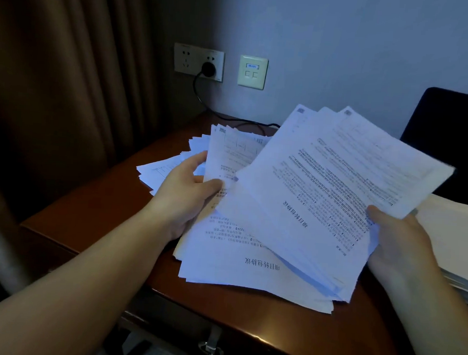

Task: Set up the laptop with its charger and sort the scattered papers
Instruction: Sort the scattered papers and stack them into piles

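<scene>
The papers (pixel 248 267) lie in a loose, fanned heap on the wooden table (pixel 86 211), and part of the heap is lifted off it. The right hand (pixel 400 241) pinches a raised sheaf (pixel 335 184) at its near right edge, thumb on top, the printed text upside down to the viewer. The left hand (pixel 187 193) grips a second batch (pixel 229 154) by its left edge, thumb across the face. More sheets (pixel 158 169) splay out behind the left hand, flat on the table.

To do this step well, it seems best to bring both batches together, tap the edges square against the table and turn the pages the right way up before stacking, since loose sheets slide easily.

Counted: two hands, two held batches, one scattered heap below; single sheets are too many and too overlapped to count. A black plug (pixel 208 69) sits in one wall socket (pixel 199 61), its cable (pixel 231 117) running down behind the papers. No laptop is in view.
</scene>
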Demonstrator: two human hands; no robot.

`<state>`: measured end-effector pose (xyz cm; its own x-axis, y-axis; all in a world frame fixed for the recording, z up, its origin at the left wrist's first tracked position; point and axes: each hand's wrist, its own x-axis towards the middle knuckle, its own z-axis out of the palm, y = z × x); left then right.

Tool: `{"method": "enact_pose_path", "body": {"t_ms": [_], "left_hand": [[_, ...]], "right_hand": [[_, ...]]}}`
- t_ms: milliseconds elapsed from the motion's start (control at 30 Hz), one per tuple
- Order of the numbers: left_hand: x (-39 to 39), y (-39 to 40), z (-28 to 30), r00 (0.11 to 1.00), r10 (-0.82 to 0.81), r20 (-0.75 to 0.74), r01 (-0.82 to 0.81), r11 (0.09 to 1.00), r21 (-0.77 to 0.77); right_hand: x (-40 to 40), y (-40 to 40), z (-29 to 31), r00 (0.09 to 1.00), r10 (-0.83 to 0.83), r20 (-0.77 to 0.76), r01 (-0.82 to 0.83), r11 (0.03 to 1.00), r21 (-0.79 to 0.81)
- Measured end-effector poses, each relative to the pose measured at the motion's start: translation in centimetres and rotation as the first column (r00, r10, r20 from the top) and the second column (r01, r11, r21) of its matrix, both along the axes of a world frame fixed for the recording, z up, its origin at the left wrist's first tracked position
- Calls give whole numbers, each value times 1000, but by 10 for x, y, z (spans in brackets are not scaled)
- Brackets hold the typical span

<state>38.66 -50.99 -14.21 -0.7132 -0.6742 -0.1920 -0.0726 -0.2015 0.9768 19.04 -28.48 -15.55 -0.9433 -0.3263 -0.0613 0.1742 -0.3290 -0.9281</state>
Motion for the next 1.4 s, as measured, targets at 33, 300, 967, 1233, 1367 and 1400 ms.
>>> {"method": "enact_pose_path", "body": {"t_ms": [33, 300, 967, 1233, 1367, 1400], "left_hand": [[0, 1, 1, 1000, 1, 12, -1, 1000, -8], [3, -9, -4, 996, -89, -26, 89, 996, 15], [6, -8, -12, 892, -302, -336, 336, 941, 47], [5, -8, -12, 932, -188, -310, 230, 967, 105], [6, -9, -10, 935, -208, -287, 262, 950, 168], [6, -8, -9, 933, -212, -290, 268, 948, 172]], "right_hand": [[0, 0, -1, 1000, 16, -2, -16, 1000, 6], [3, -6, -10, 976, 201, -89, -170, 946, 275], [11, -5, -2, 957, 282, -66, -260, 938, 229], [10, -7, -7, 967, 213, -140, -169, 948, 269], [10, -7, -5, 979, 125, -162, -89, 972, 218], [11, -7, -4, 980, 119, -157, -87, 977, 195]]}}
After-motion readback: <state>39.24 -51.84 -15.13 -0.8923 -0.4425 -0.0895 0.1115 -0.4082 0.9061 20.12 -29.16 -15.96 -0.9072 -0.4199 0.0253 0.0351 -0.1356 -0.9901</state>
